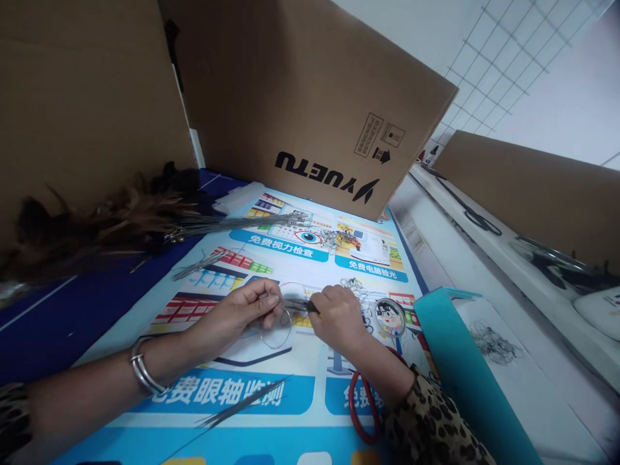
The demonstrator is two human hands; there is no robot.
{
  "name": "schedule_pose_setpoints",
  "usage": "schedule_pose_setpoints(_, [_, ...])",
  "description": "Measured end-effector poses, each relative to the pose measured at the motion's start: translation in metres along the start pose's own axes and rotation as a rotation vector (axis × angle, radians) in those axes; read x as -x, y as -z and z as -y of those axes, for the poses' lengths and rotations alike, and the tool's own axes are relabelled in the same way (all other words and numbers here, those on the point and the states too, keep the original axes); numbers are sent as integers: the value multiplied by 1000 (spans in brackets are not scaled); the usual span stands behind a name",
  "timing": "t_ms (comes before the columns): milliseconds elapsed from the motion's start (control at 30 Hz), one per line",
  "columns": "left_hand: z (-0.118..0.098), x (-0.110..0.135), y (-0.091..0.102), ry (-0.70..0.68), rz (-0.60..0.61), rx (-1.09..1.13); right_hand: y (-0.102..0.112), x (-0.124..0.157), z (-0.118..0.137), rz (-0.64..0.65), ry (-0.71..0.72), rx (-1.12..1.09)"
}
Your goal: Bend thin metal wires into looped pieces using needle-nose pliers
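Observation:
A thin wire bent into a loop (291,330) is pinched between the thumb and fingers of my left hand (252,307). My right hand (338,318) is wrapped round the dark handles of small pliers (296,304). Their metal jaws point left, close to my left fingertips; whether they grip the wire I cannot make out. Red-handled scissors (353,410) lie partly hidden under my right forearm. Nearer to me rests a bundle of straight grey wires (247,402). Past my right hand are a tangle of small wire pieces (353,284) and a round metal-rimmed dish (390,316).
A large cardboard box (310,97) stands at the back, with another cardboard panel (82,90) on the left. Brown feathers (111,219) and long wires (232,223) lie at left. A teal box (465,374) is at right, beside loose wire scraps (494,342) and black scissors (477,219).

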State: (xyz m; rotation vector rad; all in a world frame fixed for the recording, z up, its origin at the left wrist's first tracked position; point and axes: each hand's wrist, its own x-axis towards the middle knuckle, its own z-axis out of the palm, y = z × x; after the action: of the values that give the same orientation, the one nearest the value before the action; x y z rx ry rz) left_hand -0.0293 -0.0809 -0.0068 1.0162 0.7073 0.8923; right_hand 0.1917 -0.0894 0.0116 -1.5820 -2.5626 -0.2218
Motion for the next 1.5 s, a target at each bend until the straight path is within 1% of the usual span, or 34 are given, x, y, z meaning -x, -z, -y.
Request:
schedule_pose_setpoints(67, [2, -1, 1, -7, 0, -21, -1, 0, -2, -19, 1, 28])
schedule_pose_setpoints(133, [3, -1, 2, -23, -3, -51, 0, -1, -3, -6, -23, 26])
schedule_pose_setpoints(233, [5, -3, 5, -57, -23, -118, 6, -3, -1, 71, -71, -14])
schedule_pose_setpoints(333, [5, -3, 7, -87, -28, -177, 12, -4, 3, 147, -73, -48])
schedule_pose_setpoints(400, [5, -3, 8, -102, -24, -207, 15, -3, 5, 164, -69, -47])
schedule_pose_setpoints(633, [5, -5, 8, -125, -22, -276, 16, -2, 8, 146, -85, -8])
schedule_pose_setpoints(967, [3, -2, 7, -165, -28, -375, 15, -3, 8, 169, -123, 12])
schedule_pose_setpoints(1267, [-5, -1, 1, -181, -109, -519, 16, -3, 9, 174, -132, -13])
schedule_pose_setpoints(1367, [-4, -1, 2, -214, -113, -568, 16, -3, 9, 178, -143, -12])
schedule_pose_setpoints(1500, [0, -2, 6, -292, -115, -641, 17, -2, 10, 181, -154, -3])
